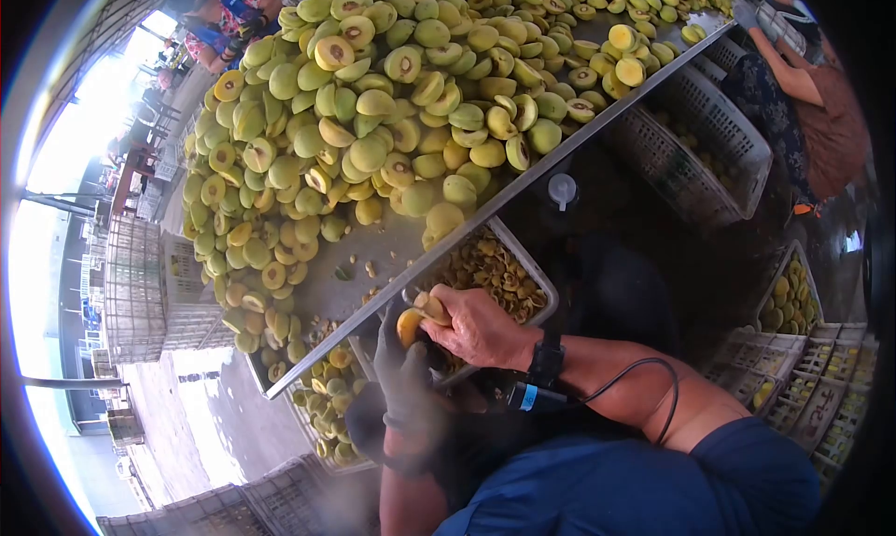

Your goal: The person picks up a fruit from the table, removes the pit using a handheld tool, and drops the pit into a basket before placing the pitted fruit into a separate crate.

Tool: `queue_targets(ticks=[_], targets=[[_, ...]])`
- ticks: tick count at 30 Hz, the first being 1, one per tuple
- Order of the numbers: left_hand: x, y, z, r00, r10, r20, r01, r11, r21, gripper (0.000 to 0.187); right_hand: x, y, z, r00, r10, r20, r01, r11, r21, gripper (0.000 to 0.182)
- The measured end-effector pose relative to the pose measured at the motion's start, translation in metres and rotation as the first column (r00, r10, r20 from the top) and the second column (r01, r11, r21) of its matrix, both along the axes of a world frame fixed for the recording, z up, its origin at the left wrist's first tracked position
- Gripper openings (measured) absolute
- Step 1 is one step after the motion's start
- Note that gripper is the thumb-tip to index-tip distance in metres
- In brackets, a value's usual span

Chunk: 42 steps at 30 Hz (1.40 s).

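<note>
At the table edge, my left hand, in a grey glove, is closed around an orange-yellow peach half. My bare right hand grips a short tool with a tan handle, held against or just beside that fruit. A thin curved metal part seems to show at its end, but its working tip is hard to make out. Beyond both hands rises a large heap of halved yellow-green peaches, many with cut faces and brown stone hollows showing. Under my hands sits a crate of brownish pits and scraps.
The metal table's raised edge runs diagonally past my hands. A crate of peach halves stands at lower left. More crates stand to the right, near a seated person. Another person works across the table.
</note>
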State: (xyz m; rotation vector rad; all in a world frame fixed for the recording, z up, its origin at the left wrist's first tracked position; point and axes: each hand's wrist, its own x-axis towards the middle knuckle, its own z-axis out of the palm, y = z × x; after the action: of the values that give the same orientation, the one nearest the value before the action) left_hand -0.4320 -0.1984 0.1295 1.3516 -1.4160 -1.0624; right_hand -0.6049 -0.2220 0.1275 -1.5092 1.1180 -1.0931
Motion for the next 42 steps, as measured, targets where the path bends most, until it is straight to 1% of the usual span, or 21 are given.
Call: queue_targets(ticks=[2, 5, 8, 9, 14, 15, 18, 21, 24, 26, 27, 28, 29, 31, 34, 35, 38, 39, 40, 41, 42], targets=[[0.003, -0.003, -0.010, 0.999, 0.010, 0.034, -0.008, 0.998, -0.063, 0.058, 0.001, 0.000, -0.001, 0.998, -0.006, 0.061, 0.002, 0.998, 0.070, 0.021], [0.000, -0.011, -0.015, 0.978, 0.194, -0.075, -0.186, 0.978, 0.097, 0.057, -0.001, 0.010, -0.002, 0.996, 0.077, 0.053, -0.082, 0.990, 0.114, 0.020], [0.005, -0.011, -0.004, 0.969, 0.155, -0.194, -0.126, 0.980, 0.152, 0.055, -0.008, 0.009, -0.009, 0.993, 0.118, 0.028, -0.121, 0.984, 0.127, 0.020], [0.002, -0.010, 0.002, 0.966, 0.142, -0.218, -0.111, 0.983, 0.148, 0.053, -0.013, 0.008, -0.003, 0.982, 0.188, -0.011, -0.183, 0.969, 0.166, 0.022], [0.004, -0.009, 0.002, 0.998, 0.067, -0.015, -0.065, 0.992, 0.109, 0.055, -0.012, 0.006, -0.009, 0.956, 0.243, -0.161, -0.224, 0.966, 0.130, 0.028], [0.005, -0.008, 0.002, 0.998, 0.055, -0.025, -0.052, 0.993, 0.110, 0.055, -0.011, 0.006, -0.011, 0.951, 0.247, -0.184, -0.226, 0.966, 0.128, 0.029], [0.012, -0.007, 0.004, 0.987, 0.039, -0.156, -0.015, 0.988, 0.154, 0.057, -0.005, 0.009, -0.017, 0.945, 0.324, -0.036, -0.320, 0.944, 0.084, 0.028], [0.008, -0.011, 0.011, 0.996, 0.017, 0.084, -0.021, 0.998, 0.051, 0.058, -0.002, 0.009, -0.017, 0.939, 0.310, -0.147, -0.279, 0.940, 0.196, 0.028], [0.019, -0.010, 0.007, 0.998, -0.010, 0.054, 0.004, 0.992, 0.123, 0.055, 0.008, 0.005, -0.034, 0.890, 0.441, 0.115, -0.455, 0.871, 0.187, 0.032], [0.022, -0.009, 0.004, 0.921, -0.115, 0.371, 0.095, 0.993, 0.071, 0.052, 0.004, 0.016, -0.020, 0.888, 0.458, -0.038, -0.432, 0.859, 0.276, 0.029], [0.024, -0.014, 0.011, 0.837, -0.115, 0.534, 0.122, 0.992, 0.023, 0.050, 0.003, 0.011, -0.011, 0.870, 0.478, -0.124, -0.432, 0.858, 0.279, 0.028], [0.017, -0.013, 0.032, 0.886, -0.151, 0.438, 0.146, 0.988, 0.046, 0.048, 0.005, 0.006, -0.026, 0.852, 0.523, -0.010, -0.501, 0.822, 0.270, 0.026], [0.026, -0.014, 0.019, 0.806, -0.102, 0.583, 0.216, 0.968, -0.129, 0.051, 0.010, 0.010, -0.045, 0.818, 0.565, 0.108, -0.571, 0.776, 0.269, 0.024], [0.034, -0.012, 0.012, 0.970, -0.173, 0.171, 0.165, 0.984, 0.062, 0.049, 0.013, 0.010, -0.044, 0.840, 0.520, 0.156, -0.543, 0.803, 0.246, 0.025], [0.034, -0.014, 0.004, 0.989, -0.127, 0.072, 0.135, 0.982, -0.129, 0.046, 0.014, 0.010, -0.028, 0.814, 0.476, 0.332, -0.562, 0.789, 0.247, 0.029], [0.016, -0.006, 0.002, 0.971, 0.063, -0.231, -0.077, 0.996, -0.051, 0.035, 0.008, 0.011, -0.011, 0.855, 0.515, 0.053, -0.507, 0.812, 0.289, 0.030], [0.015, 0.002, -0.047, 0.906, 0.370, -0.204, -0.374, 0.927, 0.019, 0.028, 0.018, 0.014, -0.045, 0.712, 0.625, 0.320, -0.690, 0.705, 0.160, 0.034], [0.008, 0.002, -0.044, 0.832, 0.420, -0.364, -0.427, 0.902, 0.064, 0.028, 0.007, 0.013, -0.001, 0.703, 0.633, 0.324, -0.711, 0.613, 0.345, 0.018], [0.009, 0.000, -0.042, 0.869, 0.332, -0.367, -0.355, 0.935, 0.004, 0.029, 0.008, 0.009, -0.012, 0.573, 0.603, 0.555, -0.820, 0.407, 0.404, 0.012], [0.012, 0.000, -0.039, 0.900, 0.239, -0.365, -0.275, 0.960, -0.047, 0.030, 0.010, 0.005, -0.033, 0.435, 0.488, 0.757, -0.899, 0.183, 0.399, 0.008], [0.011, -0.001, -0.026, 0.921, 0.148, -0.361, -0.192, 0.977, -0.091, 0.031, 0.008, 0.008, -0.027, 0.300, 0.299, 0.906, -0.945, -0.037, 0.325, 0.010]])
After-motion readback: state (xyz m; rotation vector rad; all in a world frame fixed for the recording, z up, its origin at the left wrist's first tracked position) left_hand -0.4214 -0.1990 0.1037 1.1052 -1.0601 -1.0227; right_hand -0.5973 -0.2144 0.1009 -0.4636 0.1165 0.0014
